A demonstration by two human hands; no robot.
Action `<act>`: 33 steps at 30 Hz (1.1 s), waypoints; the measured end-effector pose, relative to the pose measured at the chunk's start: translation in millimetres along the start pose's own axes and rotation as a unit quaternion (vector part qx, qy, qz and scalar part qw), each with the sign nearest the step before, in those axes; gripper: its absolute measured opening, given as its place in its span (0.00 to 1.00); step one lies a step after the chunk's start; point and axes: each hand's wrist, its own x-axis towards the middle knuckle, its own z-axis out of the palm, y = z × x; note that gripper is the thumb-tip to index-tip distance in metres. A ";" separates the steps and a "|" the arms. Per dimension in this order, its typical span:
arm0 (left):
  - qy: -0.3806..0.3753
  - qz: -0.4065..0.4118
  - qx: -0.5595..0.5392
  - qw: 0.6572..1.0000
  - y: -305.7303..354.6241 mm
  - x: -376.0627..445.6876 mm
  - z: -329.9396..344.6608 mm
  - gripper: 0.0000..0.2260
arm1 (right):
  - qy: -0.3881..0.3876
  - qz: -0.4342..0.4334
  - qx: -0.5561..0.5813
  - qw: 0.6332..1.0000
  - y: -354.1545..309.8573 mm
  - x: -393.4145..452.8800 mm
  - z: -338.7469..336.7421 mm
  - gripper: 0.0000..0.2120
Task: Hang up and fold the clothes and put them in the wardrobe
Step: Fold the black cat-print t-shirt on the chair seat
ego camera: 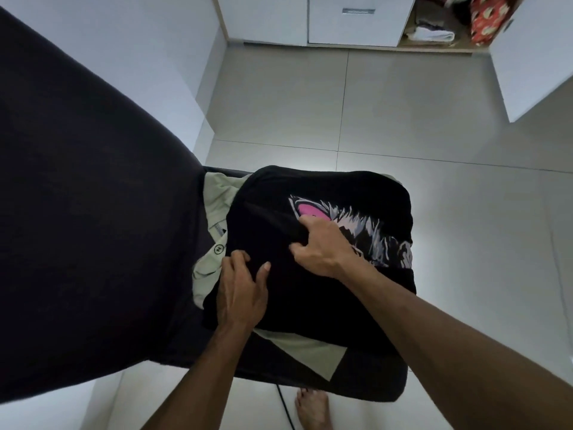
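Note:
A black T-shirt point(325, 187) with a pink and white print lies bunched on the seat of a dark chair point(93, 212). Under it lies a pale green garment point(217, 197) with a small round logo. My left hand point(242, 293) rests on the shirt's left edge with its fingers curled into the black cloth. My right hand point(322, 246) grips a fold of the same shirt beside the print. The open wardrobe point(434, 29) stands at the far side of the room, with folded clothes on its lower shelf.
A white wardrobe door point(533, 66) hangs open at the upper right. White drawer fronts point(356, 23) fill the wardrobe's left part. Grey floor tiles point(403, 119) lie between chair and wardrobe. My bare foot point(313, 408) and a black cable point(283, 405) are below the chair.

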 end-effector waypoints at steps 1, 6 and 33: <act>0.003 0.003 -0.001 1.000 -3.3 1.8 -0.3 0.16 | -0.027 0.012 0.042 0.999 -0.8 3.0 -1.8 0.10; 0.001 0.007 -0.007 1.000 -9.7 6.2 -0.6 0.16 | -0.156 0.079 0.250 0.952 5.0 12.2 -24.6 0.14; -0.091 -0.143 -0.194 0.966 52.6 118.9 -13.0 0.11 | 0.116 0.143 0.248 0.951 35.9 20.7 -32.6 0.10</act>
